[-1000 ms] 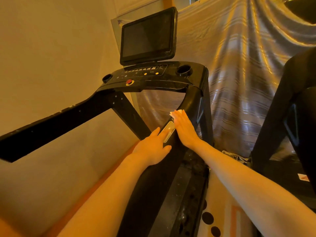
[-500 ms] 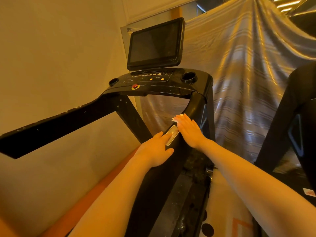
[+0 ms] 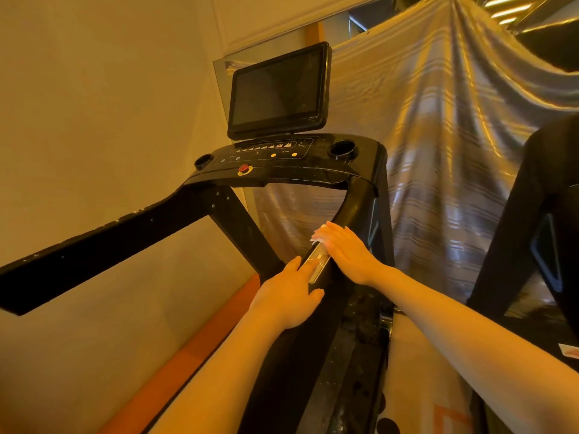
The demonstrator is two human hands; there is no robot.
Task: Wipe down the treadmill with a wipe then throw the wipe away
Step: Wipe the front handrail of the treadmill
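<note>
A black treadmill (image 3: 282, 170) with a dark screen and a button console stands ahead of me. My right hand (image 3: 347, 255) lies flat on its right handrail (image 3: 354, 205), fingers straight, pressing a white wipe (image 3: 318, 237) whose edge shows past my fingertips. My left hand (image 3: 288, 296) rests on the same rail closer to me, with fingers laid on the silver sensor plate (image 3: 318, 266). Most of the wipe is hidden under my right hand.
The left handrail (image 3: 103, 245) juts toward me at the left. A plain wall lies to the left, a shiny draped sheet (image 3: 438, 151) behind. Another dark machine (image 3: 539, 230) stands at the right. The running deck (image 3: 354, 355) is below my arms.
My view has tilted down slightly, so the treadmill sits lower in the frame. My right hand with the wipe stays at about the same spot on the rail. The left hand has not moved.
</note>
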